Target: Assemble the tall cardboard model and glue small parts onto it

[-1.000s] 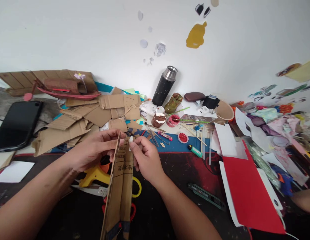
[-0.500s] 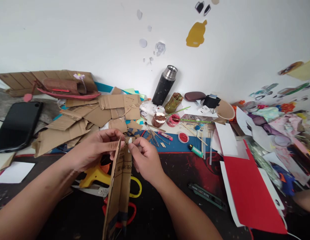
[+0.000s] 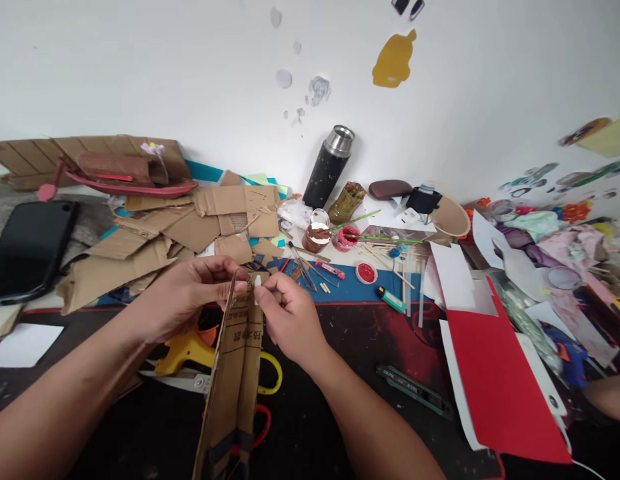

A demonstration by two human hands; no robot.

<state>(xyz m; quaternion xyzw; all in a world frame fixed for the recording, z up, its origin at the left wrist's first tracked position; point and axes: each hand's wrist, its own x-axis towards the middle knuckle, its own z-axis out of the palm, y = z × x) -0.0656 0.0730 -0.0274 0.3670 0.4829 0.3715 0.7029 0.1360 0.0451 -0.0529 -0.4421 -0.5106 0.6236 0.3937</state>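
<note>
My left hand (image 3: 197,293) pinches the far end of a long folded cardboard strip (image 3: 235,373), which has dark printed characters on its inner face and dark bands near its close end. My right hand (image 3: 293,313) is closed on a small white piece (image 3: 258,280) between thumb and forefinger, held against or very near the strip's right edge; whether they touch I cannot tell. Under the strip lie scissors with yellow handles (image 3: 271,373) and a red-handled pair (image 3: 263,427), both partly hidden. A yellow tool with an orange part (image 3: 185,350), perhaps a glue gun, sits below my left wrist.
Cardboard scraps (image 3: 140,240) and a model boat (image 3: 135,180) fill the back left, beside a black phone (image 3: 33,247). A thermos (image 3: 330,167) and paint jars (image 3: 317,237) stand behind. A utility knife (image 3: 413,390) and red sheet (image 3: 510,387) lie right.
The cardboard strip's near end has swung slightly left and its inner face shows more. The white piece has tilted a little. Both hands stay nearly in place, while the whole view has shifted slightly.
</note>
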